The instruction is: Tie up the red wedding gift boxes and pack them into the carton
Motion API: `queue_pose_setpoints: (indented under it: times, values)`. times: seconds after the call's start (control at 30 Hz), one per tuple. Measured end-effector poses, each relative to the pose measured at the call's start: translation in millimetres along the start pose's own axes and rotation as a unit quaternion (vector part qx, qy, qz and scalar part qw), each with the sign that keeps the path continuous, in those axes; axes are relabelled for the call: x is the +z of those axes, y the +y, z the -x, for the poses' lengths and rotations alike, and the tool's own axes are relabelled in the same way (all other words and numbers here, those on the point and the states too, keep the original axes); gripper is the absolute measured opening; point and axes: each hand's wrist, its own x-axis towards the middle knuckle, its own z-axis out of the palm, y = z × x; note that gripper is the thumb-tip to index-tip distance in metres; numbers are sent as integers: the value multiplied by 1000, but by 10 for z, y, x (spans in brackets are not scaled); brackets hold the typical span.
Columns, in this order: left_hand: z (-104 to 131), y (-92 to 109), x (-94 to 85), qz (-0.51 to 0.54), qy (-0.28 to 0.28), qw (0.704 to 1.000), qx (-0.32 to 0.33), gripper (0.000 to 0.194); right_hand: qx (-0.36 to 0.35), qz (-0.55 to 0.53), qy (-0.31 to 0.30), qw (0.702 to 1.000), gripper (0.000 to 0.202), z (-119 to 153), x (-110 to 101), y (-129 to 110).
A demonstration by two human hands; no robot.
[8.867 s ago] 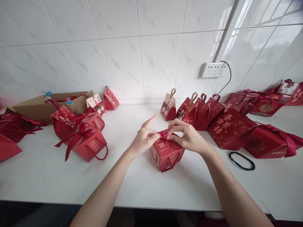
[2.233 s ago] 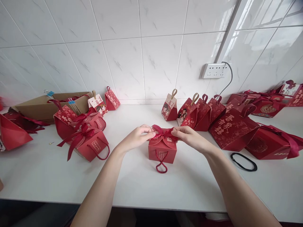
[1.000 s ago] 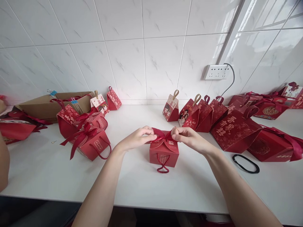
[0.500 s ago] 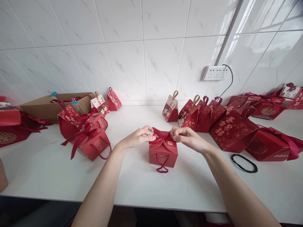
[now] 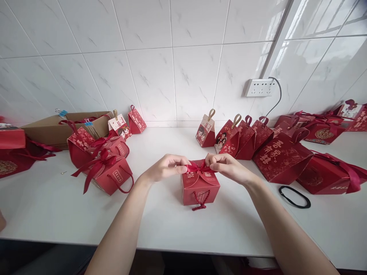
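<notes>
A small red gift box [image 5: 200, 188] with a twisted rope handle on its near side stands on the white table [image 5: 172, 229]. Across its top runs a dark red ribbon [image 5: 198, 167], tied at the middle. On the box's left, my left hand [image 5: 169, 167] pinches the ribbon between thumb and fingers. My right hand [image 5: 225, 167] pinches the ribbon at the right side of the knot. Both hands are at the height of the box's top. The box's far side is hidden.
Ribboned red boxes [image 5: 110, 172] and a brown carton [image 5: 48, 130] stand at left. Several red boxes [image 5: 282, 156] line the right, with a black band [image 5: 294, 196] before them. A wall socket [image 5: 260, 88] has a cable. Another person's skin shows at the left edge.
The red box has turned slightly and shifted a little right. The ribbon between my hands looks more stretched sideways. The other person's arm at the left edge has drawn back.
</notes>
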Motion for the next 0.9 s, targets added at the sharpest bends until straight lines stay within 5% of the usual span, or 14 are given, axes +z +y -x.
queue_pose_setpoints:
  times: [0.9]
  values:
    - [-7, -45, -59, -91, -73, 993, -31, 26, 13, 42, -29, 999, 31, 21, -43, -10]
